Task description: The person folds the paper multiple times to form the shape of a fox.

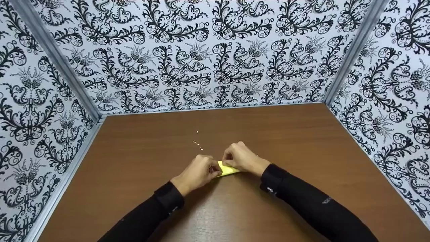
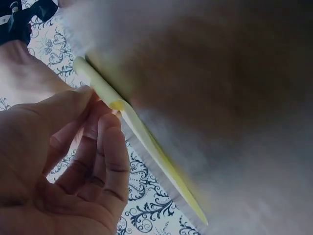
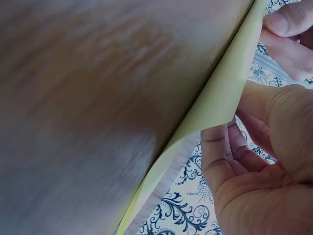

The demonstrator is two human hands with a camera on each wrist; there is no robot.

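A yellow sheet of paper (image 1: 229,170) lies on the table between the two hands, its near part curled over. At the paper's left end, my left hand (image 1: 201,170) pinches the raised edge between thumb and fingers. The right hand (image 1: 244,158) does likewise at the other end. Seen from the left wrist, the paper (image 2: 102,90) is bent into a loose roll there, with a thin strip running off beyond the fingertips. In the right wrist view the lifted flap (image 3: 217,100) sits between thumb and curled fingers, and the left thumb (image 3: 279,23) shows beyond it.
The brown wooden table (image 1: 285,134) spreads around the hands. Several small white specks (image 1: 198,144) appear on it beyond the left hand. Patterned black-and-white panels (image 1: 215,67) with grey metal frame posts (image 1: 351,50) enclose the back and both sides.
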